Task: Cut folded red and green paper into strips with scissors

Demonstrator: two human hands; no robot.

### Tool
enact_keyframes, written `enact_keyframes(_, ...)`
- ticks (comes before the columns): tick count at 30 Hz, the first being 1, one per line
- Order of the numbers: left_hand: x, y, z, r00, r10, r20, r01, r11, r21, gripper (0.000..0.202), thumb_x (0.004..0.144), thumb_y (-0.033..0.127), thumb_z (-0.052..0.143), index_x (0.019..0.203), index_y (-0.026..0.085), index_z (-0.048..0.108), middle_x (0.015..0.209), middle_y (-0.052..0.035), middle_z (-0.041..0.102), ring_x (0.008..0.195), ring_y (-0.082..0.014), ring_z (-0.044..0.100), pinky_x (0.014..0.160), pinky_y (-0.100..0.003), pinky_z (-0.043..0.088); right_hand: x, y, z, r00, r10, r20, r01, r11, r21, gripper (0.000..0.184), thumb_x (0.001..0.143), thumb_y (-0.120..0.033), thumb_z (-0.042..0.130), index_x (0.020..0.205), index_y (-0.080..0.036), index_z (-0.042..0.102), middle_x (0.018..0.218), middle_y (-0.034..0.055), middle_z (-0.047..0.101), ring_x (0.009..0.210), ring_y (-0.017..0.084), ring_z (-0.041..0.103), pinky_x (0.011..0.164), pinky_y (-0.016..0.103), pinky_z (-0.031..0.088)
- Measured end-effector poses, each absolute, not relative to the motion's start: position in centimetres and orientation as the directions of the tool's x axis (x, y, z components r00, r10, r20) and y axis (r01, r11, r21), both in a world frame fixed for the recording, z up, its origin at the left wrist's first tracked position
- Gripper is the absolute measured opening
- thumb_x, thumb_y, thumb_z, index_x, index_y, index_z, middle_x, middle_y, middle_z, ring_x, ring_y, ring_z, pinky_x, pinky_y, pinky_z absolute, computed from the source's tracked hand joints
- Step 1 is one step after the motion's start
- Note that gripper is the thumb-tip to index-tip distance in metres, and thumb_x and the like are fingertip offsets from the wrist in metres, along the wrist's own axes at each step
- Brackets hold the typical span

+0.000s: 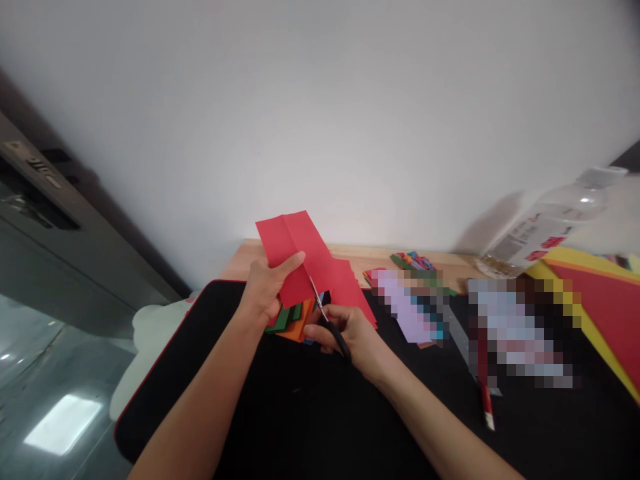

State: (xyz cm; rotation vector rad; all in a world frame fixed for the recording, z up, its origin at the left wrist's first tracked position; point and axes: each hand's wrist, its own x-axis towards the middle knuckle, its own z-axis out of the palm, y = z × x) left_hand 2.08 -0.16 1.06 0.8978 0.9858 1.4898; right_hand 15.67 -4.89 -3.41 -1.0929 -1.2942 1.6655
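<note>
My left hand (pixel 267 285) pinches a sheet of red paper (pixel 295 250) and holds it up above a black mat (pixel 280 407). My right hand (pixel 345 330) is closed round the black handles of a pair of scissors (pixel 325 317). The blades sit in a cut running up into the red sheet. Under the hands lies a small pile of green and orange paper pieces (pixel 293 320), partly hidden.
A clear plastic bottle (pixel 545 227) lies tilted at the right. Large red and yellow sheets (pixel 600 300) lie at the right edge. Small coloured scraps (pixel 413 261) rest on the wooden table near the wall. A red pen (pixel 486 400) lies on the mat.
</note>
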Motion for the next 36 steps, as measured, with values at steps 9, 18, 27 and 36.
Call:
enact_keyframes(9, 1.9, -0.1, 0.9, -0.111, 0.99, 0.087, -0.351, -0.121, 0.928, 0.021, 0.06, 0.018, 0.078, 0.078, 0.013, 0.069, 0.093, -0.0079, 0.072, 0.075, -0.0187, 0.066, 0.07, -0.031, 0.054, 15.7, -4.9, -3.6, -0.357, 0.917, -0.176, -0.035, -0.202, -0.979, 0.04, 0.054, -0.046, 0.08, 0.066, -0.014, 0.06, 0.044, -0.006, 0.048, 0.039, 0.006, 0.04, 0.041, 0.019, 0.027)
enact_keyframes(18, 2.1, -0.2, 1.2, -0.124, 0.991, 0.052, -0.342, -0.092, 0.935, 0.02, 0.059, 0.021, 0.079, 0.073, 0.012, 0.068, 0.089, -0.008, 0.072, 0.072, -0.018, 0.066, 0.069, -0.029, 0.054, 15.7, -4.7, -3.7, -0.358, 0.914, -0.193, -0.019, -0.214, -0.977, 0.041, 0.055, -0.047, 0.079, 0.071, -0.014, 0.061, 0.046, -0.0054, 0.049, 0.041, 0.007, 0.042, 0.042, 0.02, 0.028)
enact_keyframes(27, 2.7, -0.7, 1.3, -0.038, 0.996, -0.077, -0.283, 0.063, 0.957, 0.029, 0.058, 0.026, 0.079, 0.08, 0.011, 0.069, 0.082, -0.0104, 0.071, 0.07, -0.0229, 0.066, 0.065, -0.036, 0.055, 15.9, -4.9, -2.7, -0.389, 0.906, -0.168, -0.188, -0.256, -0.948, 0.043, 0.047, -0.036, 0.086, 0.075, -0.014, 0.061, 0.057, -0.0063, 0.049, 0.052, 0.007, 0.044, 0.051, 0.021, 0.033)
enact_keyframes(36, 2.6, -0.8, 1.2, -0.068, 0.996, -0.065, -0.282, 0.043, 0.959, 0.028, 0.057, 0.026, 0.08, 0.078, 0.012, 0.068, 0.079, -0.0083, 0.071, 0.066, -0.0205, 0.066, 0.064, -0.033, 0.055, 15.9, -5.0, -2.7, -0.414, 0.889, -0.193, -0.178, -0.287, -0.941, 0.05, 0.048, -0.042, 0.084, 0.081, -0.013, 0.062, 0.063, -0.0022, 0.055, 0.057, 0.01, 0.048, 0.054, 0.022, 0.033)
